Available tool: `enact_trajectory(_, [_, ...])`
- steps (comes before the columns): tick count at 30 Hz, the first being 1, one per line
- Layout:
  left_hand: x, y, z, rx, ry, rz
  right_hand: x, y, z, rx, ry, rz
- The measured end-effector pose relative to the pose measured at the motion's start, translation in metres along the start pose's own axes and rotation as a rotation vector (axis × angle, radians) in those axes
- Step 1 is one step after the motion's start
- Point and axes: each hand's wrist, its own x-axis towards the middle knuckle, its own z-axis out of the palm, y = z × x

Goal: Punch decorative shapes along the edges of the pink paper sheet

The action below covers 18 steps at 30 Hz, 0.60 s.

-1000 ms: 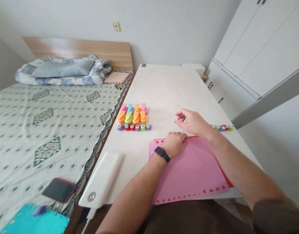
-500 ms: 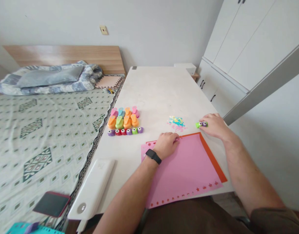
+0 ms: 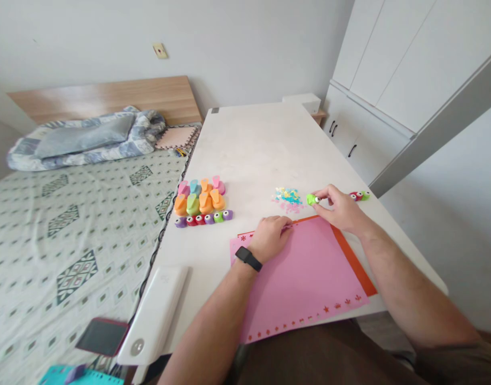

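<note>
My right hand pinches a small green paper punch just above the white table, beside a little heap of coloured paper confetti. My left hand, with a black watch on the wrist, presses flat on the top edge of a pink paper sheet. An orange sheet lies under the pink one and shows along its right side. A short row of small red and green punches sits just right of my right hand.
A block of larger orange, pink, blue and green punches with a row of small ones stands left of the paper. A white power bank lies at the table's near left corner. The bed holds a red phone and teal paper.
My right hand went right to the row of small punches, took a green one and has carried it back left toward the confetti. My left hand stayed on the paper.
</note>
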Motion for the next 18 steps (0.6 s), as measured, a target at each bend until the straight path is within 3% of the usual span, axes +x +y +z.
enact_trajectory(7, [0.002,0.000,0.000,-0.026,0.017,0.001,-0.006,-0.014,0.010,0.115,-0.204,-0.132])
enact_trajectory(18, [0.000,-0.001,0.002,-0.033,0.021,0.001,-0.008,-0.018,0.010,0.134,-0.296,-0.113])
